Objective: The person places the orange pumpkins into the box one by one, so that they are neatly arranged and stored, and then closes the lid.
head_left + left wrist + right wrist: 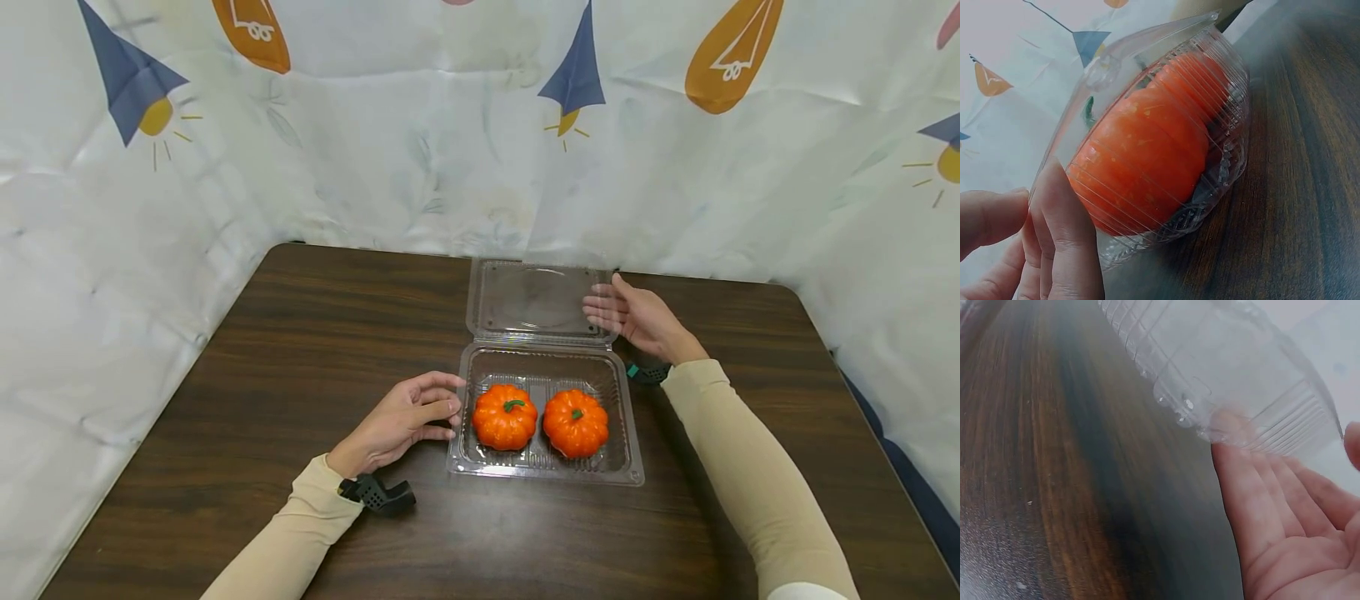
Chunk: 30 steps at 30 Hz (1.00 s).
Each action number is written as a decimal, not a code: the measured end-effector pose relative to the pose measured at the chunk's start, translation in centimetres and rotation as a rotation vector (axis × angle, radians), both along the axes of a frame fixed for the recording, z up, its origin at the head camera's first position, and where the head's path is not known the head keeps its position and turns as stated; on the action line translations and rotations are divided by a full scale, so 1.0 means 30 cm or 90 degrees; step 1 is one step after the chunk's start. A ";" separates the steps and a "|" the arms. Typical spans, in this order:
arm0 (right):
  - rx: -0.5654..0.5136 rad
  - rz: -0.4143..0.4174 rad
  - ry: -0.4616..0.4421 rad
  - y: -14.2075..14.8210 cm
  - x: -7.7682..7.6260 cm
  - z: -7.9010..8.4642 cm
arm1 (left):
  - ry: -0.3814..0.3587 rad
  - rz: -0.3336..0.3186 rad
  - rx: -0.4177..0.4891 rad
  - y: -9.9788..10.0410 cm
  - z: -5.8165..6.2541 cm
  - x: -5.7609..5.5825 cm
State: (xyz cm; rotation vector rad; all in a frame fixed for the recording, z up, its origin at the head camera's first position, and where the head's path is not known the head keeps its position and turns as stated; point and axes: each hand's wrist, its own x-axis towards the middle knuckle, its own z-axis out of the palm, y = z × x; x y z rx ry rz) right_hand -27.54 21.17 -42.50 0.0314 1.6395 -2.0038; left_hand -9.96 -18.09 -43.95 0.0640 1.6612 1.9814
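A clear plastic clamshell container (pixel 546 477) lies on the table with its lid (pixel 525 300) raised at the back. Two orange pumpkins (pixel 505 417) with green stems sit side by side in the base. At the base's left rim, my left hand (pixel 405 417) pinches the edge between thumb and fingers; the left wrist view shows the rim caught beneath the thumb (pixel 994 219). My right hand (pixel 637 317) is at the lid's right side, its straight fingers (pixel 1254 494) behind the clear plastic and touching it.
The dark wood-grain table (pixel 300 358) extends on both sides of the container. A white patterned curtain (pixel 420 150) hangs along its back and left. Black wrist-worn devices (pixel 386 495) sit under both wrists.
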 end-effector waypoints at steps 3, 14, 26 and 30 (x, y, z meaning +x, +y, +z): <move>-0.006 -0.002 0.013 -0.003 0.000 0.015 | -0.001 0.001 0.000 -0.003 -0.003 -0.005; 0.025 0.034 0.073 -0.014 -0.011 0.068 | 0.010 0.000 -0.003 -0.015 -0.017 -0.026; -0.024 0.032 0.098 -0.018 -0.017 0.120 | 0.013 -0.001 -0.021 -0.026 -0.028 -0.076; -0.046 0.052 0.115 -0.018 -0.017 0.126 | 0.018 0.004 -0.022 -0.029 -0.030 -0.088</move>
